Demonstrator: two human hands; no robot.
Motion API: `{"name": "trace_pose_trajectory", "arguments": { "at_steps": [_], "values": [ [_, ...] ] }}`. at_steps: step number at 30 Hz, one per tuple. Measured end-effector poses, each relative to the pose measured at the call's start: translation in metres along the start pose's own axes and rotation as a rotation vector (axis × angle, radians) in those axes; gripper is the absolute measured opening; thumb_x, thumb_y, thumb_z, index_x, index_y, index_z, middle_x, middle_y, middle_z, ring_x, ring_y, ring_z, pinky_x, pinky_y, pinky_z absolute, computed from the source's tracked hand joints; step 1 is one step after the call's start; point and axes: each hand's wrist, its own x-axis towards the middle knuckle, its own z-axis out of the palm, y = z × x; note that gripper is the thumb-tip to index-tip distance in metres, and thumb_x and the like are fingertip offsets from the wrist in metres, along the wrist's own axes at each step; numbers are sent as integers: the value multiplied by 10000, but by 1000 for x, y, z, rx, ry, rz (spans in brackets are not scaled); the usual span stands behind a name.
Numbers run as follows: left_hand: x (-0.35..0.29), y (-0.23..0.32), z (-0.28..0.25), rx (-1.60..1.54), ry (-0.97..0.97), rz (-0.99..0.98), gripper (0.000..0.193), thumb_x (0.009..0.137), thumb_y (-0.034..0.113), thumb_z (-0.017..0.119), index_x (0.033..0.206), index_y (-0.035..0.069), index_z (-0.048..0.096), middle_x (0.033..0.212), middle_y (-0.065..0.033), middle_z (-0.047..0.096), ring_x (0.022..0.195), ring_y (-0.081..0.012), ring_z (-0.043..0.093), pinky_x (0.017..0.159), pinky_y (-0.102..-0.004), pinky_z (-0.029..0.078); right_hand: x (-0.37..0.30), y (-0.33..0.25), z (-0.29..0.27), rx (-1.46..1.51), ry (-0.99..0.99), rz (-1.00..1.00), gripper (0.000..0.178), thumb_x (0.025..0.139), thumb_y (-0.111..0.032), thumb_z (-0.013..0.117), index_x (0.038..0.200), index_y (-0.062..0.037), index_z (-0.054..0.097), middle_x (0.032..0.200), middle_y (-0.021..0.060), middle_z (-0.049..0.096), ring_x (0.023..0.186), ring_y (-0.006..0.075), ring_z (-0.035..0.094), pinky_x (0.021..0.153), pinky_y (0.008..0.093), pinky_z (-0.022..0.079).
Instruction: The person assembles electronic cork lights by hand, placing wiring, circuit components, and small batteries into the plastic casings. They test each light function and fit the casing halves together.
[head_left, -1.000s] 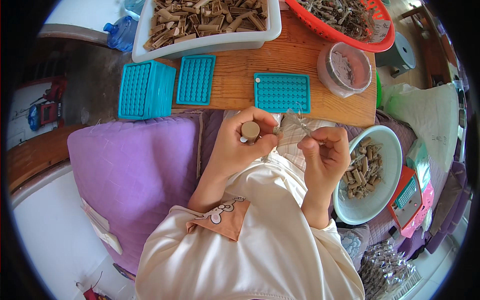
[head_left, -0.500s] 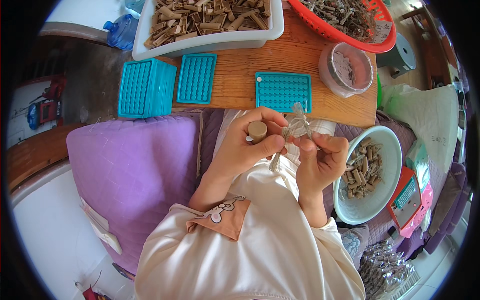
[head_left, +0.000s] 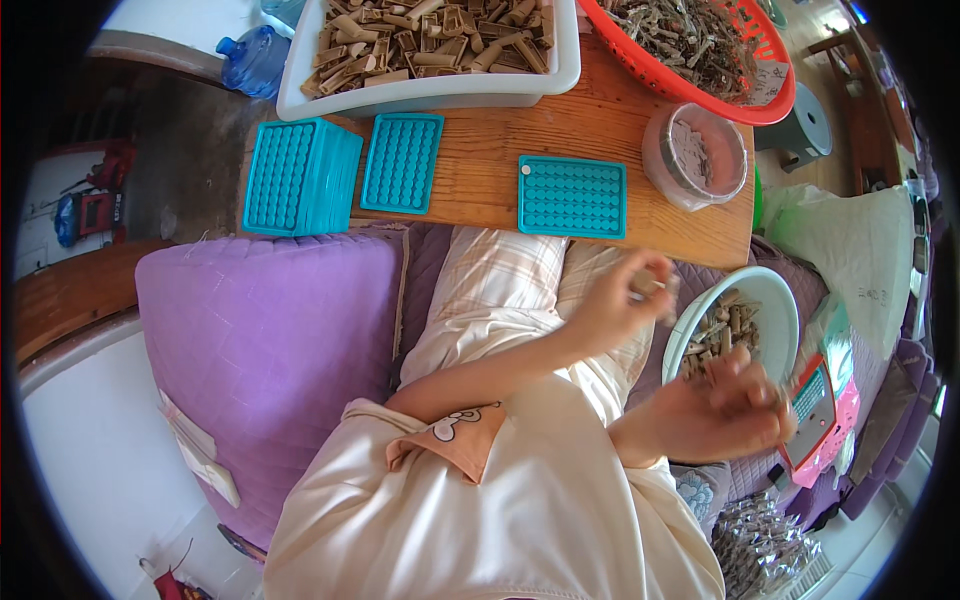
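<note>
My left hand (head_left: 625, 300) is curled over my lap, left of the pale basin (head_left: 678, 340). Something small and pale shows between its fingers, but motion blur hides what it is. My right hand (head_left: 725, 405) hangs over the near rim of the basin, its fingers smeared by motion. I cannot make out anything in it. Inside the basin lie short tan tube-like pieces (head_left: 738, 320) mixed with dry strands. On the table's front edge, ahead of my left hand, a teal dimpled tray (head_left: 572, 197) has one white disc (head_left: 526, 170) at its corner.
A white tub (head_left: 430, 92) of tan half-tube pieces stands on the wooden table (head_left: 480, 150). Nearby are a stack of teal trays (head_left: 300, 180), a single teal tray (head_left: 403, 165), a clear bucket (head_left: 690, 165) and a red basket (head_left: 670, 85). A purple cushion (head_left: 270, 330) lies left.
Both hands have moved apart and to the right; the right one has come down over the basin. The stringy bundle between them and the tan round-ended piece in my left hand no longer show clearly.
</note>
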Motion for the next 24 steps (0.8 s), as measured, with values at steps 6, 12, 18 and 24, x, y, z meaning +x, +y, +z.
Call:
{"name": "trace_pose_trajectory", "arguments": {
  "at_steps": [6, 12, 18, 24],
  "values": [
    [-3, -20, 43, 184, -306, 153, 224, 773, 99, 557, 976, 71, 467, 670, -10, 481, 541, -60, 421, 491, -219, 357, 18, -26, -20, 377, 7, -52, 158, 873, -227, 409, 880, -76, 457, 713, 3, 475, 489, 78, 344, 596, 248, 312],
    [-9, 8, 26, 148, -498, 221, 283, 826, 193, 485, 1077, 94, 399, 658, -33, 425, 542, -126, 392, 509, -246, 342, 35, -19, -39, 272, 39, -97, 163, 869, -216, 422, 850, -68, 489, 728, 10, 496, 494, 77, 340, 583, 250, 315],
    [-6, -1, 42, 233, -302, 539, 308, 806, 214, 470, 1047, 40, 391, 792, -102, 439, 691, -235, 449, 631, -324, 374, 32, -15, -29, 258, 101, 18, 184, 853, -195, 453, 763, -55, 532, 698, 6, 533, 582, 95, 380, 591, 256, 346],
    [-4, -33, 69, 191, -447, 272, 290, 802, 224, 439, 1062, 96, 420, 856, -18, 458, 718, -164, 411, 659, -276, 349, 28, -3, -19, 444, -133, 53, 262, 865, -213, 365, 966, -18, 507, 844, 73, 565, 675, 140, 389, 608, 274, 321]
  ]
}}
